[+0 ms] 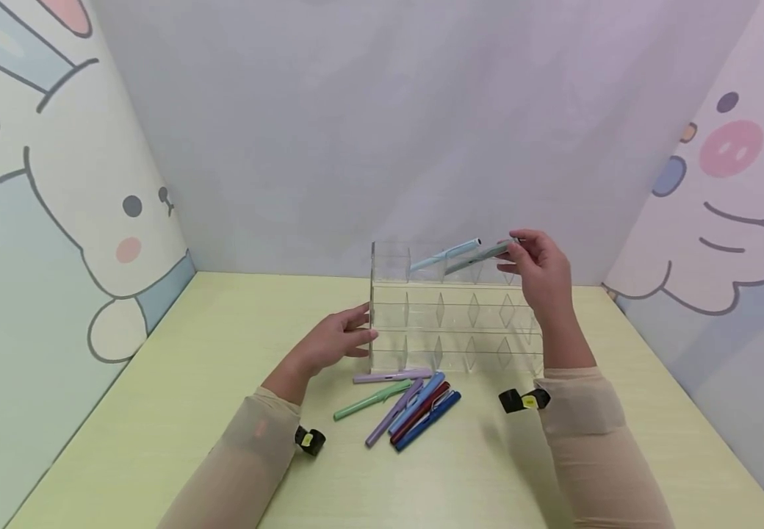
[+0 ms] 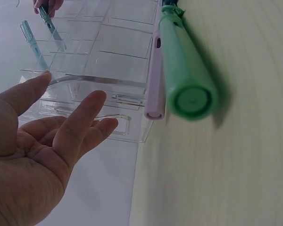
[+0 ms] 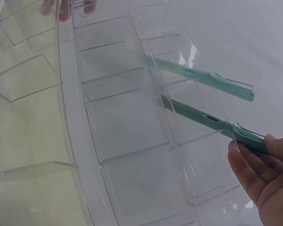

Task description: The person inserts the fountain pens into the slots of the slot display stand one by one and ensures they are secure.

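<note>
My right hand (image 1: 543, 275) pinches a dark green pen (image 3: 193, 113) by its capped, clip end. The pen slants into a top-row compartment of a clear acrylic pen rack (image 1: 372, 294), its lower end behind the clear wall. Beside it, a pale blue pen (image 3: 212, 82) leans in the same row, cap end up. At the rack's left side is my left hand (image 1: 332, 342), its fingers spread and fingertips right at the side panel. In the left wrist view, the thumb and fingers show apart around that panel's edge.
In front of the rack lie a lilac pen (image 1: 391, 376), a light green pen (image 1: 372, 400), a purple pen (image 1: 391, 417), a blue pen (image 1: 416, 402), a dark red pen (image 1: 420, 413) and a navy pen (image 1: 429, 421). A grey-white backdrop (image 1: 355, 147) stands behind.
</note>
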{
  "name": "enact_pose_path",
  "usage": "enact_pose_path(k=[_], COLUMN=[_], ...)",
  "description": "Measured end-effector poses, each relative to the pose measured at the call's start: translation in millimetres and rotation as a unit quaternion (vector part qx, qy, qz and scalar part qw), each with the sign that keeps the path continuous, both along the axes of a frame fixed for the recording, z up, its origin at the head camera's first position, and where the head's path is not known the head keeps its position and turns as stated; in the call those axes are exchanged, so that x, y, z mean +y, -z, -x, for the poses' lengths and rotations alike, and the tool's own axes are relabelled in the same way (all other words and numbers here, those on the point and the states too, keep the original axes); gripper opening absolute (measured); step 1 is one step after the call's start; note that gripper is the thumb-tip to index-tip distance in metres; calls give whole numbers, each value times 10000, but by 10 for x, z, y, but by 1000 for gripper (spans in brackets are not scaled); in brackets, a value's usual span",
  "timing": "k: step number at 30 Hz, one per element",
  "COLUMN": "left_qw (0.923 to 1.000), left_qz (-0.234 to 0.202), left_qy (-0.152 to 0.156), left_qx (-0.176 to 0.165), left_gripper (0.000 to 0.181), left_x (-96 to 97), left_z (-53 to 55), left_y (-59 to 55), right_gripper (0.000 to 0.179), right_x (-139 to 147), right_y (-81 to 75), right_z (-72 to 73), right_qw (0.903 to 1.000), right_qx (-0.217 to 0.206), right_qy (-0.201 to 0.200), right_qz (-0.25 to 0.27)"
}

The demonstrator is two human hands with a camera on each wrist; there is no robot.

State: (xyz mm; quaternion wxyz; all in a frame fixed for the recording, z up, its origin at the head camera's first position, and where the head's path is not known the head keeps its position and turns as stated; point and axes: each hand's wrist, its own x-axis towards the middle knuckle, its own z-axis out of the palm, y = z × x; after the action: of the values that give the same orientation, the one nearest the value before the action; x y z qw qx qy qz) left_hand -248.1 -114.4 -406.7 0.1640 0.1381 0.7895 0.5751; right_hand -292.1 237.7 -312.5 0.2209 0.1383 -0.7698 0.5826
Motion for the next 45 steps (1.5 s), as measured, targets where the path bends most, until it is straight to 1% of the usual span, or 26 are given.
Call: enact_pose_path(k=[4, 10, 16, 20, 25, 29, 32, 34, 37, 41, 43, 44, 45], left_qw=[10000, 9999, 9999, 10000, 9999, 9999, 9999, 10000, 9999, 10000, 9999, 9999, 9999], left_qz=[-29, -14, -37, 3, 59, 87, 5, -7, -7, 46, 83, 94, 105], left_qy=[11, -14, -9, -7, 49, 55, 45, 31, 47, 39, 10, -3, -8], left_qx=[-15, -108, -104, -99, -107, -94, -91, -94, -101, -73, -63, -68, -73], left_gripper=[76, 76, 76, 77, 77, 76, 75, 75, 75, 76, 77, 78, 79], left_x=[-4, -13, -8, 3, 5, -6, -19, -27, -39, -58, -67, -72, -76], left_z=[4, 5, 10, 8, 2, 6, 7, 8, 14, 16, 17, 17, 19], left_y=[4, 2, 5, 12, 33, 43, 49, 56, 69, 79, 81, 82, 84], right_gripper=[31, 33, 36, 42, 52, 56, 56, 56, 54, 47, 41, 38, 35], right_x=[-13, -27, -24, 0, 2, -6, -5, 2, 27, 70, 92, 102, 111], right_y=[19, 44, 60, 92, 134, 145, 145, 136, 103, 12, -42, -68, -94], right_z=[4, -6, -11, -46, -122, -167, -181, -199, -249, -338, -390, -418, -448], right_qw=[10000, 9999, 9999, 9999, 9997, 9986, 9985, 9985, 9980, 9935, 9922, 9929, 9950], right_qx=[-9, -92, -25, 55, 123, 187, 250, 299, 420, 704, 766, 731, 660], right_qy=[11, 48, 17, 24, -17, -97, -135, -134, -32, -78, -164, -219, -263], right_qz=[36, -105, -129, -132, 197, 492, 472, 446, 475, 887, 970, 910, 697])
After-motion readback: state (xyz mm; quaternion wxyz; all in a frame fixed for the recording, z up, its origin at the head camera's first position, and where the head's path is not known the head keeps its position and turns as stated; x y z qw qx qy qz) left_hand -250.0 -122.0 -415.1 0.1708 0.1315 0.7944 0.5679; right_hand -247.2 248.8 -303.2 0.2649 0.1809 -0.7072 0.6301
